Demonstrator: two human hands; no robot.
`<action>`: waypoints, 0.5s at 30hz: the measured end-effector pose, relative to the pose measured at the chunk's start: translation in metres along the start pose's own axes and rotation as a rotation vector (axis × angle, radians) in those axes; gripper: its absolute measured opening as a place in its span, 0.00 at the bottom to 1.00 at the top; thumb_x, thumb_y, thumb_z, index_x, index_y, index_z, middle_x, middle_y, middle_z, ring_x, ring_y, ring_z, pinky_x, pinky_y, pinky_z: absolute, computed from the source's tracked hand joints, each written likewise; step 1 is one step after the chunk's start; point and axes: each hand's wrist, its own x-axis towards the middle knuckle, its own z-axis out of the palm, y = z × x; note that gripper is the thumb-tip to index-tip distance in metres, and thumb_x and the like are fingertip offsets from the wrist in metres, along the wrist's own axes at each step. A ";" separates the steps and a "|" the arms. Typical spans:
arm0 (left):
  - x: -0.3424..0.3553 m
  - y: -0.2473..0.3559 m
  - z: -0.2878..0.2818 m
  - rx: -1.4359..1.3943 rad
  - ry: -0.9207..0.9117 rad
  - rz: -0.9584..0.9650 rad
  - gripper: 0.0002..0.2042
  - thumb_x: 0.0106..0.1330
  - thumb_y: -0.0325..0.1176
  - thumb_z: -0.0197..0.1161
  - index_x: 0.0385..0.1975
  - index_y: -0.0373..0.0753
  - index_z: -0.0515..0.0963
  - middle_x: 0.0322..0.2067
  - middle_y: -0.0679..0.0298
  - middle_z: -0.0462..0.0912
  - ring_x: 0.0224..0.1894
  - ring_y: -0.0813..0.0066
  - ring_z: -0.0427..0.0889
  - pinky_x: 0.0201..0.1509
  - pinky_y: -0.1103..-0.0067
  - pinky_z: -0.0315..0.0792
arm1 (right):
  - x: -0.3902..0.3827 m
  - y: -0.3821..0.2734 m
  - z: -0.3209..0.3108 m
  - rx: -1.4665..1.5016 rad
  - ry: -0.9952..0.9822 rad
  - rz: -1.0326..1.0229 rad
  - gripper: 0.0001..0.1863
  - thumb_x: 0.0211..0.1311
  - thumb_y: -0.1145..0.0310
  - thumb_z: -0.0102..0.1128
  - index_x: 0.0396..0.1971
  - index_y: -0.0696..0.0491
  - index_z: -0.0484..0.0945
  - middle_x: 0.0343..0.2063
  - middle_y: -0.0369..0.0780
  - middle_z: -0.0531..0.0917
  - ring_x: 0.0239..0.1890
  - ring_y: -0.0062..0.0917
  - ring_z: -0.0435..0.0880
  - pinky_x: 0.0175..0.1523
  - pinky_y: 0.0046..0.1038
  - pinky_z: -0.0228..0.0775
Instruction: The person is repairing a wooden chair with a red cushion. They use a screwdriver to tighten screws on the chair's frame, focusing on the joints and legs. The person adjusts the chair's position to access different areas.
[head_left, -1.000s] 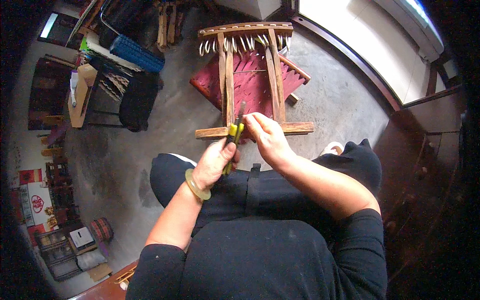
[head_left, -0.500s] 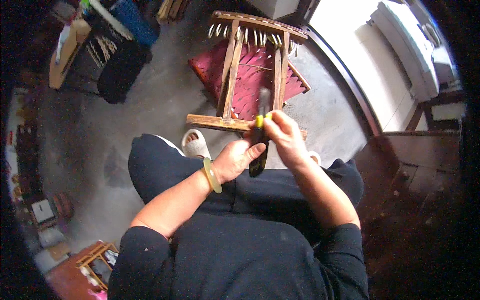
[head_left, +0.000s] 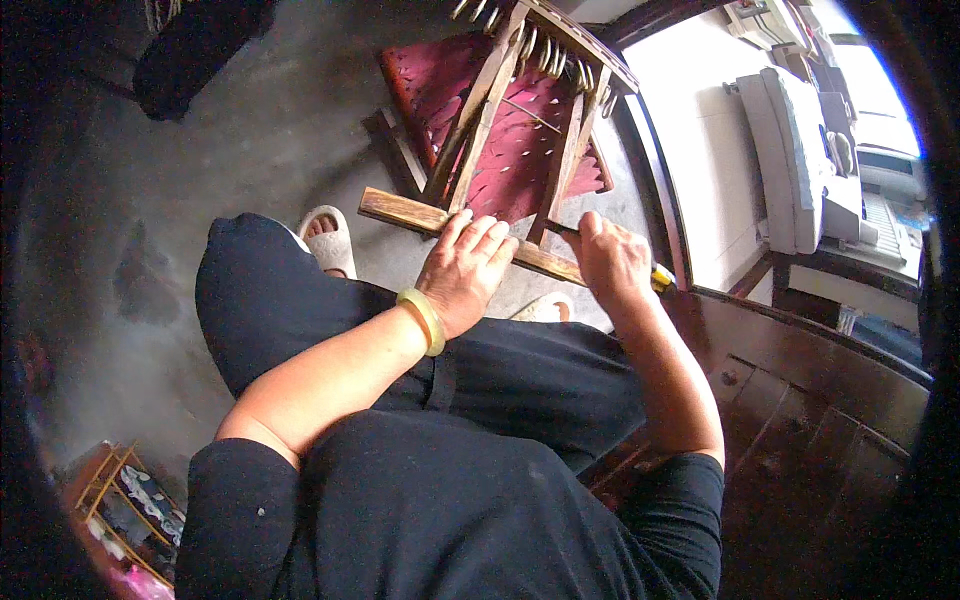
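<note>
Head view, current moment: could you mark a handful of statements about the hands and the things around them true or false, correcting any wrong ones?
1. The left hand lies on the wooden bar at the near end of the frame. True.
2. The black-and-yellow tool is in the left hand. False: the right hand is closed around the tool.
3. A pale bangle circles the left wrist. True.
4. The panel seen through the frame is blue. False: the panel is red.
5. The left foot is in a dark boot. False: it wears a light open-toed slipper.
</note>
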 end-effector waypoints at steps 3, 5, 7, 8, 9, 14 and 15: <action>0.000 -0.003 0.006 0.044 -0.009 0.016 0.16 0.55 0.30 0.49 0.45 0.38 0.72 0.45 0.62 0.71 0.52 0.67 0.67 0.63 0.66 0.54 | 0.000 -0.010 0.003 -0.057 -0.006 -0.157 0.11 0.55 0.60 0.55 0.24 0.52 0.70 0.22 0.40 0.78 0.28 0.31 0.80 0.31 0.33 0.70; 0.001 -0.007 0.010 0.032 0.012 0.017 0.16 0.55 0.30 0.49 0.44 0.38 0.73 0.44 0.62 0.71 0.51 0.67 0.67 0.62 0.67 0.55 | -0.001 -0.010 0.005 -0.155 -0.071 -0.229 0.08 0.56 0.63 0.51 0.27 0.51 0.71 0.23 0.38 0.78 0.28 0.29 0.80 0.31 0.30 0.70; 0.002 -0.008 0.012 0.019 0.026 0.015 0.16 0.55 0.30 0.48 0.44 0.39 0.73 0.43 0.63 0.71 0.50 0.68 0.68 0.60 0.68 0.57 | 0.002 -0.009 0.005 -0.210 -0.111 -0.282 0.07 0.56 0.65 0.48 0.30 0.51 0.71 0.24 0.38 0.78 0.28 0.29 0.80 0.30 0.29 0.71; 0.002 -0.008 0.012 0.016 0.029 0.012 0.16 0.55 0.30 0.48 0.44 0.39 0.73 0.43 0.63 0.71 0.49 0.68 0.68 0.59 0.69 0.58 | 0.004 -0.009 0.004 -0.224 -0.108 -0.300 0.06 0.56 0.65 0.48 0.29 0.51 0.72 0.24 0.38 0.78 0.28 0.29 0.80 0.30 0.29 0.71; 0.001 -0.008 0.013 0.015 0.031 0.008 0.16 0.55 0.30 0.48 0.43 0.39 0.73 0.42 0.63 0.71 0.49 0.69 0.68 0.58 0.69 0.58 | 0.007 -0.009 0.004 -0.237 -0.104 -0.320 0.06 0.55 0.66 0.49 0.29 0.51 0.72 0.24 0.38 0.78 0.27 0.29 0.80 0.30 0.29 0.71; 0.005 -0.010 0.011 0.029 0.042 0.015 0.15 0.54 0.30 0.49 0.42 0.40 0.74 0.40 0.64 0.71 0.47 0.68 0.68 0.55 0.71 0.61 | 0.066 0.019 0.029 -0.509 0.058 -0.348 0.06 0.52 0.67 0.51 0.30 0.50 0.72 0.24 0.37 0.78 0.26 0.26 0.80 0.26 0.29 0.72; 0.006 -0.010 0.012 0.028 0.042 0.022 0.15 0.54 0.30 0.49 0.42 0.41 0.74 0.40 0.64 0.71 0.47 0.68 0.68 0.55 0.71 0.61 | 0.081 0.024 0.023 -0.436 0.012 -0.305 0.05 0.53 0.67 0.51 0.30 0.49 0.71 0.24 0.37 0.78 0.25 0.26 0.80 0.25 0.29 0.72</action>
